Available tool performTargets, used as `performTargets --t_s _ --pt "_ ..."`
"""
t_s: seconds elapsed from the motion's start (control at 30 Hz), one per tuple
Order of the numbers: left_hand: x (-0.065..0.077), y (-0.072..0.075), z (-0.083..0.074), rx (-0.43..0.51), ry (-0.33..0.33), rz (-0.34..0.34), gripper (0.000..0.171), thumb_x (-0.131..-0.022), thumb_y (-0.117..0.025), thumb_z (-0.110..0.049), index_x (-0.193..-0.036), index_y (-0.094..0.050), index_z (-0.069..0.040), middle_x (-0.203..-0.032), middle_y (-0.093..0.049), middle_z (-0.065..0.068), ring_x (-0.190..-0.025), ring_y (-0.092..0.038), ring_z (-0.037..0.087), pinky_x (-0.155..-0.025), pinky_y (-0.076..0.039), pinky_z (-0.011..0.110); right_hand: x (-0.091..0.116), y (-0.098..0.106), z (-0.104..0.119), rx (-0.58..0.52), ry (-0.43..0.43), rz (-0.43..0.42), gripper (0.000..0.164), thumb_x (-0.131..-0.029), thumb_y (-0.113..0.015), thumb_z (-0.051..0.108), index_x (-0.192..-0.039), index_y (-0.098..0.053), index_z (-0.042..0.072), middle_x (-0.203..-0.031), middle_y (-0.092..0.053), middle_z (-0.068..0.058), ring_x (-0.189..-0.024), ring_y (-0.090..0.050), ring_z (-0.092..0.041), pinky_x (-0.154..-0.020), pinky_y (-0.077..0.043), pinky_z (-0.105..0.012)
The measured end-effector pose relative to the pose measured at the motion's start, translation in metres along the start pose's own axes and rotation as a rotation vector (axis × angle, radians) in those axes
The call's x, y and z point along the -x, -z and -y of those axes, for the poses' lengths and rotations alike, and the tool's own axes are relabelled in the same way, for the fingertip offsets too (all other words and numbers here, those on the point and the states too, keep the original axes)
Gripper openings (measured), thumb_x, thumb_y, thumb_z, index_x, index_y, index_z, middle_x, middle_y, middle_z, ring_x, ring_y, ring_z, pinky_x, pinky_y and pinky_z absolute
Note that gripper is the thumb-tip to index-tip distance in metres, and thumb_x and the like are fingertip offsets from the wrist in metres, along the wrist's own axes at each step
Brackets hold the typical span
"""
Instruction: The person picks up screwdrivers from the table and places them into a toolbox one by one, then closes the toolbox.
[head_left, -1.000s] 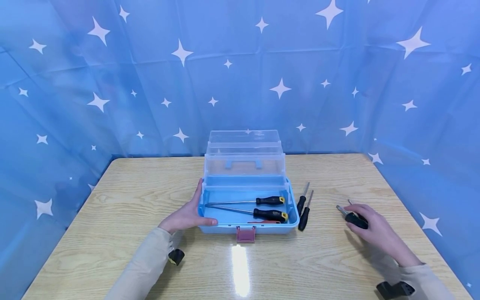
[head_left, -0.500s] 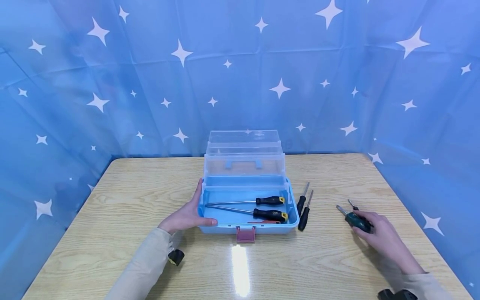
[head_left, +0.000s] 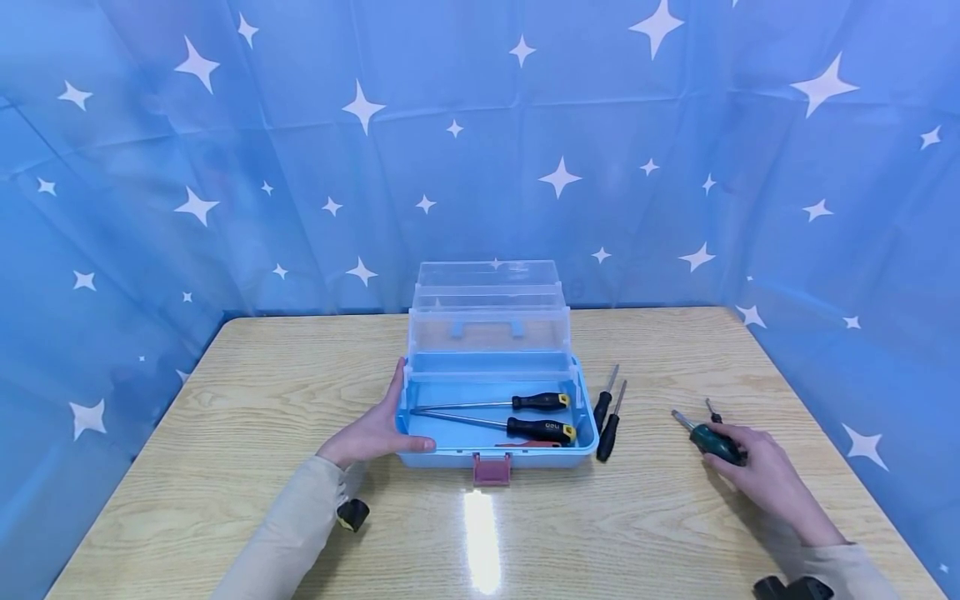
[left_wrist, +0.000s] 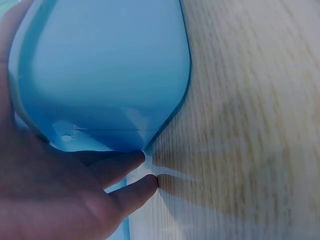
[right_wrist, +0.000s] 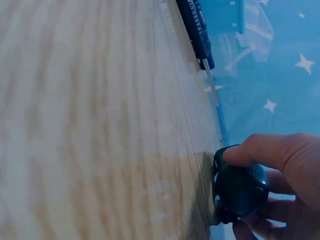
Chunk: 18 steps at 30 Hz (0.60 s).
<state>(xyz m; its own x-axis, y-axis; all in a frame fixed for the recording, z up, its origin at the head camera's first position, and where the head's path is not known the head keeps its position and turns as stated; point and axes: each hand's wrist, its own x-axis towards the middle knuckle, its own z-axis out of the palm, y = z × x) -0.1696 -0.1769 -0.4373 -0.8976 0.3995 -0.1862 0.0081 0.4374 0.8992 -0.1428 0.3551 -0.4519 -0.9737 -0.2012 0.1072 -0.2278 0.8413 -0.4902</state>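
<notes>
My left hand [head_left: 375, 429] grips the left end of a light blue toolbox [head_left: 442, 459], thumb over its front rim and fingers along its side. The left wrist view shows the toolbox's blue end wall [left_wrist: 110, 75] with fingertips at its lower corner. Inside lie two long screwdrivers with black-and-yellow handles [head_left: 538, 430] and a reddish tool [head_left: 534, 444] partly hidden by the front wall. At the right, my right hand [head_left: 765, 475] pinches the dark green handle of a screwdriver [head_left: 708, 439], its tip pointing back left. A smaller dark screwdriver [head_left: 714, 412] lies beside it, mostly hidden by the fingers.
Two black-handled screwdrivers [head_left: 609, 433] lie against the toolbox's right side. Its clear lid [head_left: 487, 287] stands raised at the back, and a pinkish latch [head_left: 491, 470] hangs in front. Behind the wooden table [head_left: 262, 375] hangs a blue star-patterned curtain [head_left: 465, 167].
My right hand has shifted slightly right and toward me, leaving more of the green handle showing. The smaller screwdriver has moved a little to the right. The left hand has stayed still.
</notes>
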Motion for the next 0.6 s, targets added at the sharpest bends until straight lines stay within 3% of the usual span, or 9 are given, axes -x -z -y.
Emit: performTargets --t_s 0.27,0.6 --pt "0.0010 0.0009 -0.0006 0.018 -0.013 0.003 0.130 -0.077 -0.082 -0.033 -0.150 0.025 -0.020 -0.159 0.013 0.016 -0.144 0.002 0.041 -0.108 -0.012 0.065 -0.0041 0.0014 0.0017 -0.021 -0.036 0.031 0.047 -0.085 -0.073 0.010 -0.122 -0.057 -0.015 -0.114 -0.054 -0.040 -0.095 -0.057 -0.050 -0.068 -0.051 -0.050" --pt "-0.0001 0.0012 0.0012 0.017 -0.023 0.011 0.131 -0.077 -0.082 -0.032 -0.150 0.025 -0.021 -0.159 0.014 0.017 -0.143 0.003 0.041 -0.108 -0.011 0.065 -0.0080 -0.0022 0.0048 -0.046 -0.041 -0.018 0.045 -0.083 -0.074 0.005 -0.122 -0.059 -0.012 -0.116 -0.054 -0.040 -0.099 -0.054 -0.054 -0.073 -0.048 -0.060"
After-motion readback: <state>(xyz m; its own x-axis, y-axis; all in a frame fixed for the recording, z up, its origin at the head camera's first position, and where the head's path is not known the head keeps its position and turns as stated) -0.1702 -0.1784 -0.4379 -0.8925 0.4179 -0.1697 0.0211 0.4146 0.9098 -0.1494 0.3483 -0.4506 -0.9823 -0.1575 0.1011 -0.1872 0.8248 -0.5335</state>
